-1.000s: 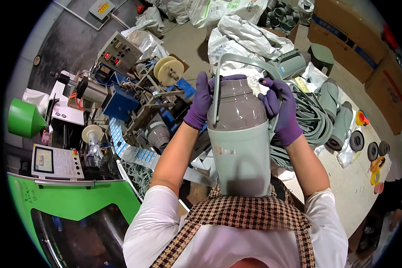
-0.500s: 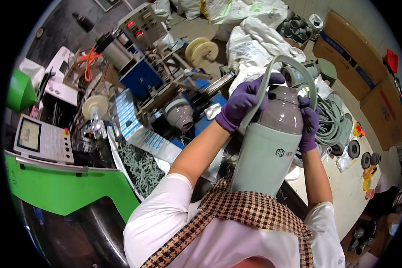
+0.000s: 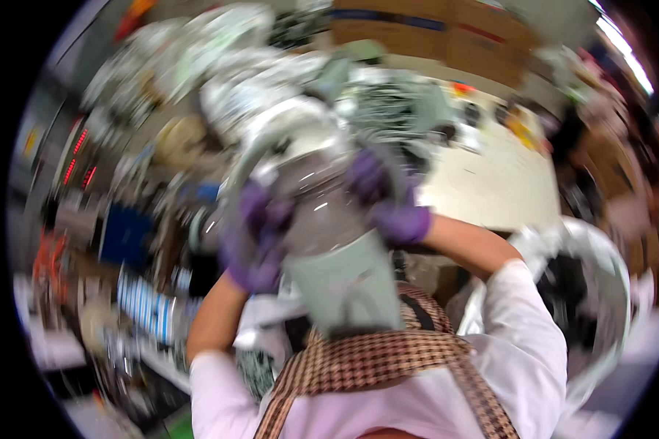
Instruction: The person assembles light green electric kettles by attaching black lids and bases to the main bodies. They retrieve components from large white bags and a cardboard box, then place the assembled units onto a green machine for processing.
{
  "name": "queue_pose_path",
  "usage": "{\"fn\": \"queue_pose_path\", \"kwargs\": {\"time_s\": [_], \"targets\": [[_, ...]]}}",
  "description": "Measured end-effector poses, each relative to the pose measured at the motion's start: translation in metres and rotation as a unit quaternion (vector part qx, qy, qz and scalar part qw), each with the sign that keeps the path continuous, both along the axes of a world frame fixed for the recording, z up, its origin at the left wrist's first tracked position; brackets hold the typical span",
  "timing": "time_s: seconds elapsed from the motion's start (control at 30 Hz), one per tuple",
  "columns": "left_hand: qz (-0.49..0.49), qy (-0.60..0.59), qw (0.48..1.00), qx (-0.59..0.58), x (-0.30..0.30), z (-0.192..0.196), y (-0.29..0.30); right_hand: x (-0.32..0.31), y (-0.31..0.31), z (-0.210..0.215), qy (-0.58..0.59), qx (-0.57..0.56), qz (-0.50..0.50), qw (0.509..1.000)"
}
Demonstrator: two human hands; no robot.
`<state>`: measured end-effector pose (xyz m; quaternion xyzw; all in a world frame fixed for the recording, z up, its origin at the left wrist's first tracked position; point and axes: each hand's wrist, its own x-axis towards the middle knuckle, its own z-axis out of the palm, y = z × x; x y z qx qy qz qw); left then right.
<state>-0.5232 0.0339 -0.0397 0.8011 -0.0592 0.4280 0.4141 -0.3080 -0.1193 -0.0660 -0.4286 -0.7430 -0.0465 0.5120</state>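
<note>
A pale green thermos flask [image 3: 344,285] with a grey-brown shoulder [image 3: 318,212] is held up close in front of my chest, its top tilted away from me. Its loop handle [image 3: 243,164] arches over the top. My left hand [image 3: 260,234], in a purple glove, is closed round the handle's left side. On the right, my gloved right hand [image 3: 384,194] grips beside the shoulder, where the handle comes down. Motion smears both hands, and the exact finger positions are hard to read.
Ahead, a pale worktable [image 3: 490,183] carries a pile of grey-green handle parts [image 3: 395,110]. White sacks [image 3: 227,80] lie at far left, cardboard boxes [image 3: 483,40] behind the table. A lined bin [image 3: 615,271] stands at my right; machinery [image 3: 128,230] is at my left.
My view has swung to the right, so the machinery slid left and the lined bin came into view. The flask stays between both hands, its body now leaning differently and showing a different face.
</note>
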Motion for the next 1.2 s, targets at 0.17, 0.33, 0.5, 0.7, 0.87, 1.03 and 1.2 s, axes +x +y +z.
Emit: {"fn": "queue_pose_path", "kwargs": {"time_s": [0.17, 0.33, 0.5, 0.7, 0.87, 1.03, 1.2], "targets": [[0.099, -0.417, 0.891, 0.15, 0.021, 0.016, -0.031, -0.027, -0.039, 0.061, -0.031, 0.188, 0.107, 0.976], [0.007, -0.027, 0.933, -0.359, 0.065, 0.035, -0.061, -0.01, -0.095, 0.069, 0.159, 0.103, -0.038, 0.981], [-0.345, 0.196, 0.873, -0.285, 0.152, 0.041, -0.091, -0.015, -0.2, 0.046, 0.081, 0.091, -0.024, 0.992], [-0.283, 0.494, 0.82, -0.055, 0.248, 0.045, -0.111, 0.053, -0.468, -0.009, 0.182, -0.261, -0.534, 0.783], [-0.31, 0.52, 0.791, -0.096, 0.305, -0.018, -0.19, 0.178, -0.689, -0.117, 0.171, -0.164, -0.812, 0.533], [-0.319, 0.509, 0.797, -0.053, 0.324, -0.031, -0.218, 0.255, -0.755, -0.19, 0.288, -0.593, -0.64, 0.395], [-0.256, 0.401, 0.871, 0.126, 0.271, -0.025, -0.159, 0.23, -0.75, -0.138, 0.144, -0.609, -0.598, 0.5]]}}
